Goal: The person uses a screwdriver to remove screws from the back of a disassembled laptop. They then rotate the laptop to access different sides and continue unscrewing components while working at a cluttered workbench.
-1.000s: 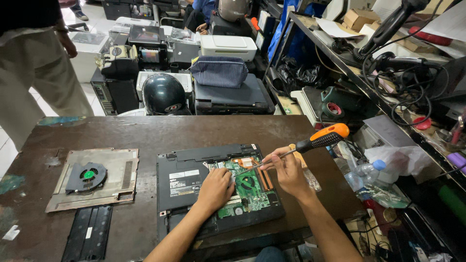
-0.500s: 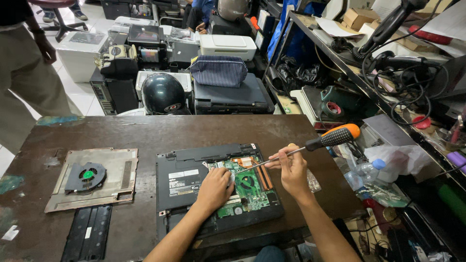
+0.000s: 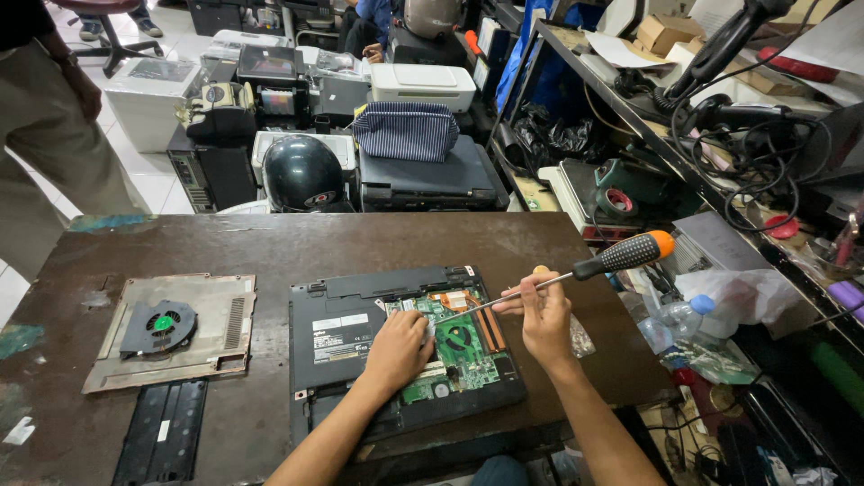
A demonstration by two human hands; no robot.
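Note:
An opened black laptop point(image 3: 342, 337) lies bottom-up on the dark brown table point(image 3: 270, 243), its green circuit board point(image 3: 463, 346) exposed. My left hand point(image 3: 400, 349) rests flat on the board's left part. My right hand point(image 3: 543, 310) grips the metal shaft of a long screwdriver point(image 3: 621, 255) with a black and orange handle. Its tip points down-left onto the board near the copper heat pipe point(image 3: 454, 299).
A removed panel with a fan point(image 3: 162, 326) lies left of the laptop, a black strip point(image 3: 162, 432) in front of it. A plastic bottle point(image 3: 675, 319) and bags sit at the table's right edge. A person point(image 3: 45, 135) stands far left. Helmet point(image 3: 301, 175) and printers behind.
My right hand has lowered the screwdriver's handle to a flatter angle, and the tip has moved onto the board. The left hand has stayed on the board.

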